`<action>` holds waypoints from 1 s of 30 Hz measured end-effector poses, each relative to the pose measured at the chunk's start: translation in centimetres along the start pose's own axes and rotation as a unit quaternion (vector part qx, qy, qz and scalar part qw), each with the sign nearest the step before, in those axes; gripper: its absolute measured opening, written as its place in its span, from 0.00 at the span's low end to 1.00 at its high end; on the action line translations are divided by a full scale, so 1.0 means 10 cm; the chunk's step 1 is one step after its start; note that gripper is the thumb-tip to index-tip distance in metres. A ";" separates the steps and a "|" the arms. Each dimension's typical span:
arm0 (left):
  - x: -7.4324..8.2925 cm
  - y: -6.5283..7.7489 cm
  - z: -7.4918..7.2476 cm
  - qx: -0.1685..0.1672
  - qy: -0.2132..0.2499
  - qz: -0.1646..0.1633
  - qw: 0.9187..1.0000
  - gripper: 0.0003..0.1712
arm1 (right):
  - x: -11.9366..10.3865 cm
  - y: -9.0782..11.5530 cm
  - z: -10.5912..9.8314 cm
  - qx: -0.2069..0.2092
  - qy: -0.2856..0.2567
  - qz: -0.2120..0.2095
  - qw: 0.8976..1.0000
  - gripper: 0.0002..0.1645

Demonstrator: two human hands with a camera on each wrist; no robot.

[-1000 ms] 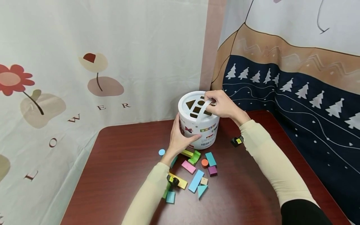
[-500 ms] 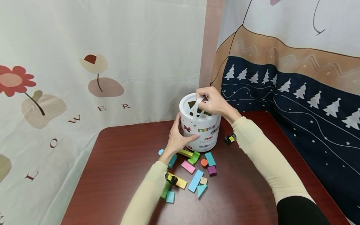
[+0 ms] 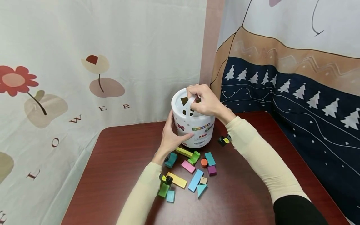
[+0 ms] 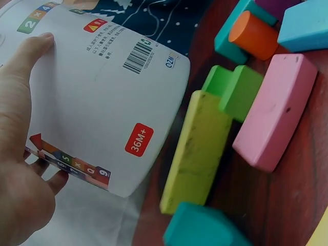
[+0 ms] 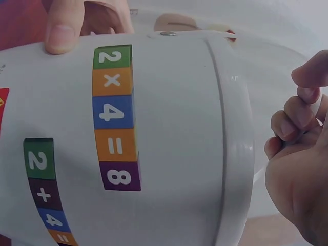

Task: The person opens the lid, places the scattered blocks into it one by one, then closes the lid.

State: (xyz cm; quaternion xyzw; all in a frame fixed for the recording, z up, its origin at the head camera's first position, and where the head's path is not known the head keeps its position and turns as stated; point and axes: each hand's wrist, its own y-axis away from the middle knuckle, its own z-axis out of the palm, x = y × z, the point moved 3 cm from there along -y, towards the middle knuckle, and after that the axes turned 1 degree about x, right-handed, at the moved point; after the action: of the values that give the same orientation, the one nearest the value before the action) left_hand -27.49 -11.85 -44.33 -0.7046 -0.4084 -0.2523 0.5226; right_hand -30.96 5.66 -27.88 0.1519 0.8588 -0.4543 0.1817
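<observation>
A white lidded bucket (image 3: 204, 132) with coloured number labels stands at the back of the table; whether its base touches the wood I cannot tell. Shaped holes pierce its white lid (image 3: 177, 101). My right hand (image 3: 205, 100) grips the bucket's white handle (image 3: 187, 113) above the lid, its fingers curled in the right wrist view. Against the bucket's left side, my left hand (image 3: 172, 138) holds the wall, thumb across the front and fingers round the far side. The left wrist view shows a barcode and a red "36M+" label (image 4: 139, 139) near the base.
Several loose blocks lie in front of the bucket, among them a yellow-green bar (image 3: 184, 152), a green notched block (image 3: 194, 157), a pink block (image 3: 188, 167), an orange cylinder (image 3: 204, 163) and a long blue block (image 3: 196, 180). Curtains hang behind the reddish-brown table (image 3: 112, 175).
The bucket first shifts slightly, then moves left with both hands on it. My right hand has come left with the handle. The loose blocks stay in place.
</observation>
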 end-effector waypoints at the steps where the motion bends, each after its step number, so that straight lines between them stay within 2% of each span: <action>1: -0.04 -0.01 -0.04 0.006 -0.008 0.005 1.000 0.71 | -0.03 -0.03 0.03 0.003 0.002 -0.009 1.000 0.04; 5: -0.09 0.00 -0.24 0.030 -0.030 0.029 0.999 0.73 | -0.12 -0.18 0.16 0.009 0.016 -0.043 0.999 0.03; 13: 0.24 0.09 -0.70 0.091 -0.043 0.081 0.992 0.72 | -0.31 -0.51 0.49 0.007 0.027 -0.094 0.995 0.02; 17: 0.27 0.16 -0.94 0.118 -0.064 0.084 0.987 0.72 | -0.41 -0.65 0.67 0.004 0.029 -0.116 0.993 0.03; 23: 0.31 0.35 -1.35 0.151 -0.110 0.069 0.980 0.73 | -0.57 -0.83 0.97 -0.013 0.023 -0.148 0.989 0.03; 30: 0.37 0.59 -1.75 0.151 -0.141 0.049 0.977 0.74 | -0.73 -0.93 1.27 -0.052 0.027 -0.150 0.987 0.03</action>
State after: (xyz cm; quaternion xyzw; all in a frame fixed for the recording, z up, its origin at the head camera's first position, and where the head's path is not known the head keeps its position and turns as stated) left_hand -19.28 -27.86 -38.86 -0.6651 -0.4763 -0.0604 0.5720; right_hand -26.24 -10.73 -24.46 0.0241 0.8988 -0.4269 0.0961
